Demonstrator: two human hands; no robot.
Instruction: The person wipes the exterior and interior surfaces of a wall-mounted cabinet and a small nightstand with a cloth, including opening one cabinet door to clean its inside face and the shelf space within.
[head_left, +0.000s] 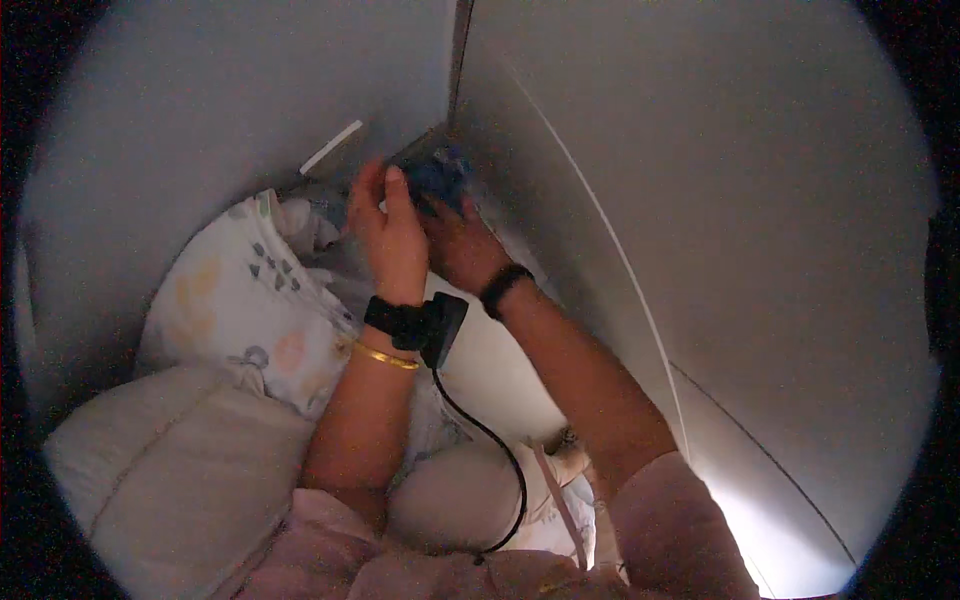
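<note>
Deep in a dim corner, a dark blue bundle (431, 180), apparently cloth, lies where two pale walls meet. My left hand (391, 232) is at its left side, thumb and fingers raised; shadow hides whether they grip it. From the right, my right hand (469, 244) reaches in with its fingers against the lower edge of the bundle. Its fingertips are blurred and dark, so its hold is unclear. A black strapped device (416, 330) with a cable (499, 442) sits on my left wrist, above a gold bangle (386, 358). My right wrist wears a black band (506, 289).
White printed fabric (225, 300) is heaped left of my hands. A cream cushion-like item (187, 457) lies nearer at the lower left. Smooth pale panels (720, 225) rise on the right, and a grey panel (225, 90) rises on the left. A white strip (331, 148) shows on the left panel.
</note>
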